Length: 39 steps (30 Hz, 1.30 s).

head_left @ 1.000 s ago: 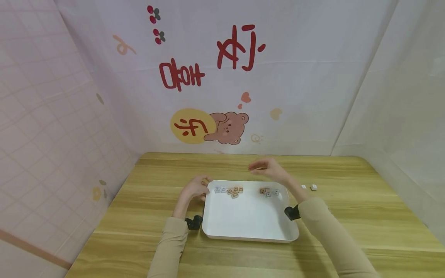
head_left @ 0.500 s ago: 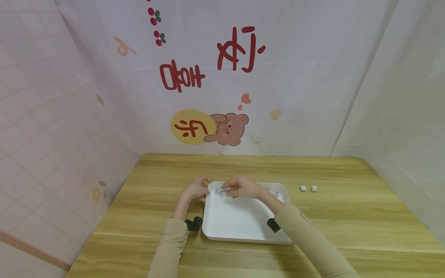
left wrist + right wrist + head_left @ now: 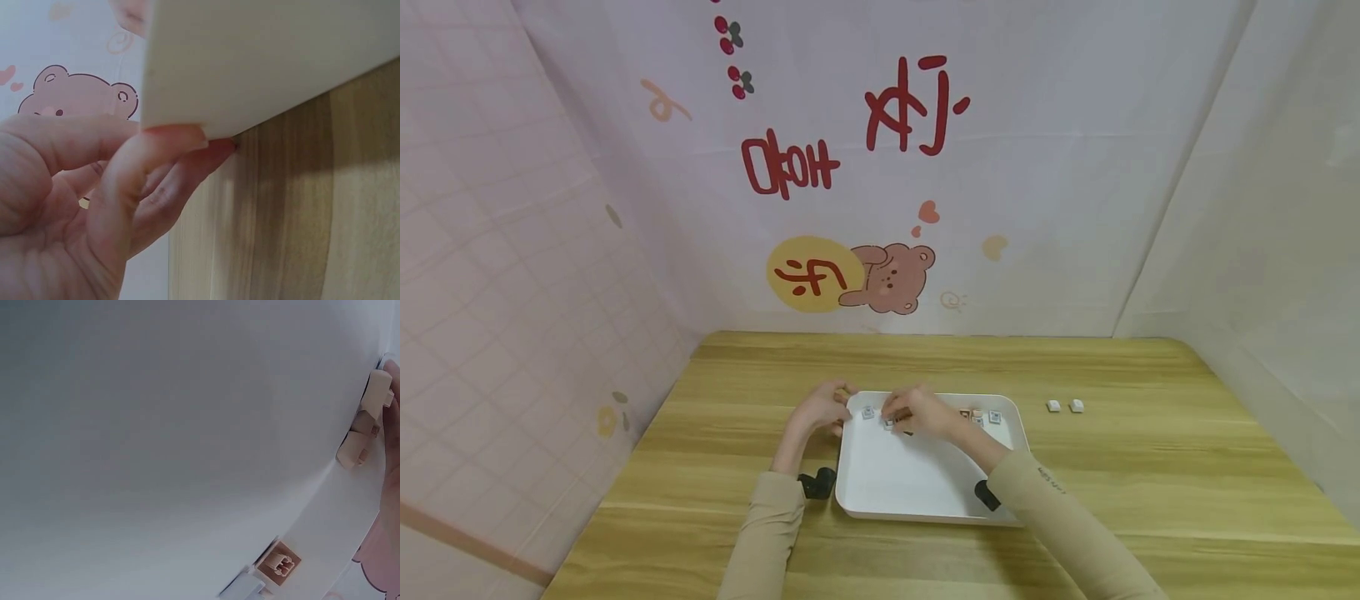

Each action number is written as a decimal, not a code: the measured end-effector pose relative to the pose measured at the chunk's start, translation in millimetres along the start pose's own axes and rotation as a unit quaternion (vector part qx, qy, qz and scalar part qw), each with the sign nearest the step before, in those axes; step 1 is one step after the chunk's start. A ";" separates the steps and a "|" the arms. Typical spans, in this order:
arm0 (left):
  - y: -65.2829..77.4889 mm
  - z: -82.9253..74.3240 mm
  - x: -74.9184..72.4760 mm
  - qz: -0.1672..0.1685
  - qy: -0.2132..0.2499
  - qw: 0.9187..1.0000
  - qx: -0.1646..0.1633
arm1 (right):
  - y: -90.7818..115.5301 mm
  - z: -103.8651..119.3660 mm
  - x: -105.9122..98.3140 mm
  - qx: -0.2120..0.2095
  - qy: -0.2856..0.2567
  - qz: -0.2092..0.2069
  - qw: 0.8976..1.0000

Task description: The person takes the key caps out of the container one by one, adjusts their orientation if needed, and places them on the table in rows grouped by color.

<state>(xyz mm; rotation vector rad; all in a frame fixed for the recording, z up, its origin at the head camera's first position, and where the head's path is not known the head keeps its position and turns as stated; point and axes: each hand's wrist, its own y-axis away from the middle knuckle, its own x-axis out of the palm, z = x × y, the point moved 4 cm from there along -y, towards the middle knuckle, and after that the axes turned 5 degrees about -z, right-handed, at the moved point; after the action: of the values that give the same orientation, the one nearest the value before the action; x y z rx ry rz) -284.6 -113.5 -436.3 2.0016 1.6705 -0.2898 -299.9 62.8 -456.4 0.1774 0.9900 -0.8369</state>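
A shallow white tray (image 3: 925, 479) lies on the wooden table. My left hand (image 3: 822, 408) holds its far left corner; in the left wrist view the thumb (image 3: 150, 156) lies against the outer wall. Over the tray's far side, my right hand (image 3: 921, 410) has its fingertips on a pale keycap (image 3: 889, 423) and seems to pinch it. Another pale keycap (image 3: 868, 412) sits left of it. Brown and pale keycaps, such as an upturned brown keycap (image 3: 279, 565), lie along the far wall. The right hand partly hides several of them.
Two white keycaps, a left one (image 3: 1053, 407) and a right one (image 3: 1077, 406), lie on the wooden table (image 3: 1150, 475) right of the tray. A printed white cloth (image 3: 1037, 167) hangs behind the table.
My right hand came from beyond the tray's far edge down to the keycaps at the far left. One pale keycap has shifted slightly right and nearer. The left hand stayed put.
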 end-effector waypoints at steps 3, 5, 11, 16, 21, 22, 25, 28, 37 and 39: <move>-0.2 0.3 0.7 0.000 0.000 1.000 0.000 | 0.2 1.1 0.6 -0.017 0.029 0.002 0.999; 0.0 0.6 0.8 0.002 0.003 1.000 0.001 | 0.2 1.9 1.0 -0.026 0.038 0.005 0.999; -0.1 1.4 1.0 0.005 0.003 1.000 0.004 | 1.7 0.3 2.4 -0.016 0.039 0.016 0.999; -1.4 3.2 1.1 0.003 0.000 1.000 0.004 | 3.2 1.4 0.2 -0.001 0.023 0.013 1.000; -1.8 2.9 1.1 0.002 -0.001 1.000 0.004 | 6.2 5.0 -8.8 0.011 -0.026 -0.006 1.000; -1.7 2.6 1.2 0.002 -0.001 1.000 0.004 | 7.0 5.4 -11.1 0.015 -0.035 -0.009 0.999; -1.2 1.9 1.4 0.000 -0.001 1.000 0.005 | 9.5 4.7 -17.7 0.019 -0.064 -0.018 0.998; -0.6 1.3 2.0 -0.002 0.003 1.000 0.005 | 12.7 0.1 -24.8 0.027 -0.089 -0.026 0.995; 0.3 0.9 2.3 -0.003 0.004 1.000 0.002 | 35.8 -20.0 -67.7 0.048 -0.107 -0.121 0.986; 0.3 0.7 1.8 -0.003 0.004 1.000 0.002 | 44.1 -24.7 -80.4 0.076 -0.121 -0.145 0.979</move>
<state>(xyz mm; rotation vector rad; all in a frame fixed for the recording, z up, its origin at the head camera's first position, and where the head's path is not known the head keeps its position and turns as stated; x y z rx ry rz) -283.8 -112.3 -437.7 2.0030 1.6832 -0.2882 -307.7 148.5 -416.5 0.0597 0.7318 -1.1748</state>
